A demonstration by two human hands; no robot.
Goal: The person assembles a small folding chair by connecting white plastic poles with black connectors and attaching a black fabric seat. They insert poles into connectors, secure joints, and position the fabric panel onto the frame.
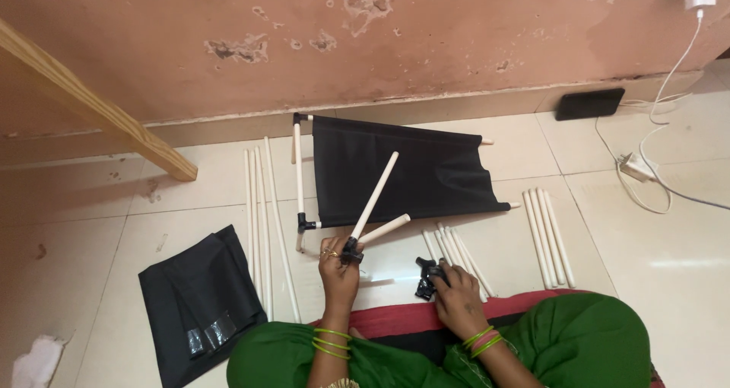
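- Nearest us, our right hand (458,300) picks among black connectors (426,278) on the floor.
- Our left hand (339,270) grips a connector joint (350,252) holding two white rods (374,196); we keep it steady.

Low in the frame, the left hand (339,270) grips a black plastic connector (351,252) from which two white rods (375,195) angle up and right, one long, one short. Just right of it, the right hand (458,300) closes on a cluster of black connectors (426,278) on the tiled floor (669,266). Above, at centre, a black fabric panel (403,171) is stretched on a white rod frame. Loose white rods (262,221) lie left of it, more at right (549,236). A folded black fabric (199,300) lies lower left; a dark phone (589,103) and white charger cable (654,160) sit upper right
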